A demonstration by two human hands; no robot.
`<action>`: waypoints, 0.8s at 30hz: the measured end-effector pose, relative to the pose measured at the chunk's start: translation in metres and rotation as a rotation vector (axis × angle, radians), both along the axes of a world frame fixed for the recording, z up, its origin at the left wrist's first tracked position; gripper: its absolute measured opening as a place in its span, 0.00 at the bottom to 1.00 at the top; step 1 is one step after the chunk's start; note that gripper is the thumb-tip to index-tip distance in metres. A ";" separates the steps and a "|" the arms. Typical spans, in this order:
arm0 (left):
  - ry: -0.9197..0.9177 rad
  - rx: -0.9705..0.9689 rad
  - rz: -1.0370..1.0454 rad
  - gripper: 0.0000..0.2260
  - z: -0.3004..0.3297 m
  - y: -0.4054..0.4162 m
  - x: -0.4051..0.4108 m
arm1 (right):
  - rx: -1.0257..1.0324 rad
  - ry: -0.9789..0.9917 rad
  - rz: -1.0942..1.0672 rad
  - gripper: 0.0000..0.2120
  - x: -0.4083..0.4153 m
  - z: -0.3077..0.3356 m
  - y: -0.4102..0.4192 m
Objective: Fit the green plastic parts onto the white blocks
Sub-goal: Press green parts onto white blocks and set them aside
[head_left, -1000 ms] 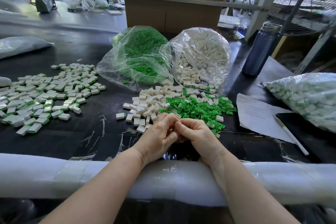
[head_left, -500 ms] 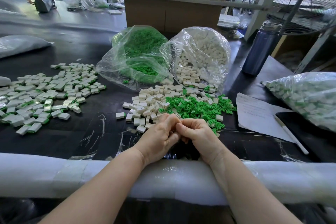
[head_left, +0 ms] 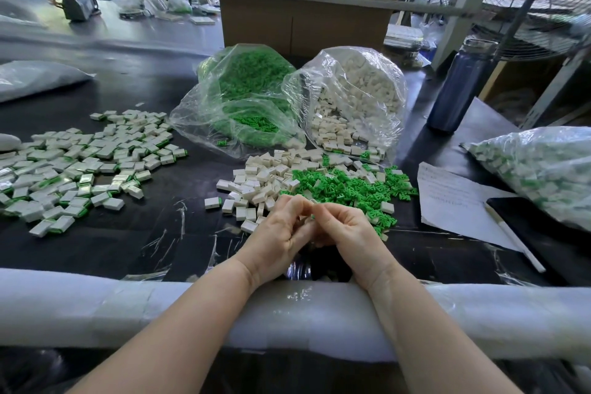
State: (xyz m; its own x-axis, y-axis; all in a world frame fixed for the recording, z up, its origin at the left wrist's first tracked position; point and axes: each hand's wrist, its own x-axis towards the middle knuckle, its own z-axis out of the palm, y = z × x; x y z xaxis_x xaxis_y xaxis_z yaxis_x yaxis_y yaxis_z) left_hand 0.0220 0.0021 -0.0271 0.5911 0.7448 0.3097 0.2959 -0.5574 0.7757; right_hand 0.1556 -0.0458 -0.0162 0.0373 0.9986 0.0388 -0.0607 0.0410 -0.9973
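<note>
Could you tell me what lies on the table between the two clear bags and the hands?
In the head view: loose white blocks and green parts.

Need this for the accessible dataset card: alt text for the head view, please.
Two hands, left hand and right hand, meet fingertip to fingertip over a black table, fingers curled round a small part that is mostly hidden. Just beyond lie loose white blocks and green parts, spilled from two clear bags. A pile of assembled blocks lies at left.

Factory assembly bench. Black tabletop (head_left: 134, 243) carries bulk bags of parts (head_left: 249, 96), a finished pile (head_left: 80, 166) at left; cartons (head_left: 303, 25) and an industrial fan (head_left: 543, 19) stand far behind.
</note>
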 end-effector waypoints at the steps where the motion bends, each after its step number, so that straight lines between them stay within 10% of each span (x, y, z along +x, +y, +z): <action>1: -0.002 0.005 0.027 0.06 0.000 0.001 0.000 | 0.010 0.009 -0.043 0.10 0.000 0.000 0.000; 24: -0.173 0.193 0.450 0.09 0.009 0.001 -0.007 | 0.137 -0.347 -0.360 0.08 0.005 0.002 -0.001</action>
State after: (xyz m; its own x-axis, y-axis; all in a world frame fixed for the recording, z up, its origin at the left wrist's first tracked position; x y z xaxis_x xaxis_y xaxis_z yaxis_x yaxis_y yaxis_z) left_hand 0.0154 0.0033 -0.0185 0.1532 0.8335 0.5309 0.4159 -0.5417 0.7305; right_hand 0.1610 -0.0470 -0.0143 0.3392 0.9097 0.2396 0.3145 0.1304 -0.9403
